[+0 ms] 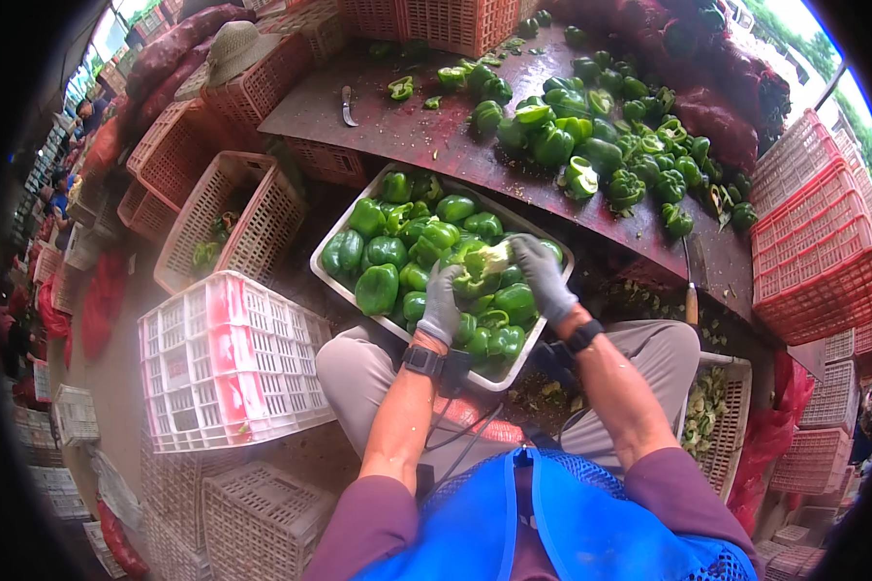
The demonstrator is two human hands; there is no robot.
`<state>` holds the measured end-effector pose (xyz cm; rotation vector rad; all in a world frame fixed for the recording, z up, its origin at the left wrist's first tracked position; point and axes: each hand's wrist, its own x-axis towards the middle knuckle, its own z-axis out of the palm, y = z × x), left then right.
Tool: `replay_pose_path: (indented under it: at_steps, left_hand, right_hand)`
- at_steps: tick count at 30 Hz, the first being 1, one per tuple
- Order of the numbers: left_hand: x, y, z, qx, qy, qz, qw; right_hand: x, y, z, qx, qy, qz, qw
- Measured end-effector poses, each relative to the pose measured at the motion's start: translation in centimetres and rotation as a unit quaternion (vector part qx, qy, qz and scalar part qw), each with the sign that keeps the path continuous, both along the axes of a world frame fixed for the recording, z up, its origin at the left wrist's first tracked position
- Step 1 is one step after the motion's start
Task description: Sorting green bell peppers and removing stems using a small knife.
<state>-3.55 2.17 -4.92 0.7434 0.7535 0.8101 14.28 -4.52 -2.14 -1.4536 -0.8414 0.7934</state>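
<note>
Over a white crate (pixel 321 268) of green bell peppers (pixel 386 252), my two grey-gloved hands come together. My left hand (pixel 443 304) closes on the near left side of an opened green bell pepper (pixel 475 281). At its upper right, the fingers of my right hand (pixel 543 276) pinch the pale core (pixel 497 256), which still appears to touch the pepper. Whole peppers lie below and around both hands. The fingertips are partly hidden by the gloves and the pepper.
Ahead, a dark table (pixel 407 126) bears a heap of cut peppers (pixel 591 136) and a small curved knife (pixel 348 107). A wooden-handled blade (pixel 692 304) rests at its right edge. A white crate (pixel 233 363) stands left; a crate of pale scraps (pixel 704 407) stands right.
</note>
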Motion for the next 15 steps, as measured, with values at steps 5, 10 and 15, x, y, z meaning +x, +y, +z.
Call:
replay_pose_path:
  at_steps: [5, 10, 15]
  left_hand:
    - [-1.4, -0.3, 1.8, -0.017, -0.035, -0.019, 0.999]
    - [-0.2, -1.1, -0.2, 0.132, 0.003, -0.013, 0.991]
    - [2.1, -3.4, 1.3, 0.295, 0.159, -0.006, 0.942]
  right_hand:
    - [6.5, -9.3, 11.6, -0.033, -0.150, -0.091, 0.984]
    - [19.7, -29.5, 14.0, -0.455, -0.519, -0.234, 0.684]
    - [16.4, -30.7, 14.2, -0.305, -0.606, -0.160, 0.717]
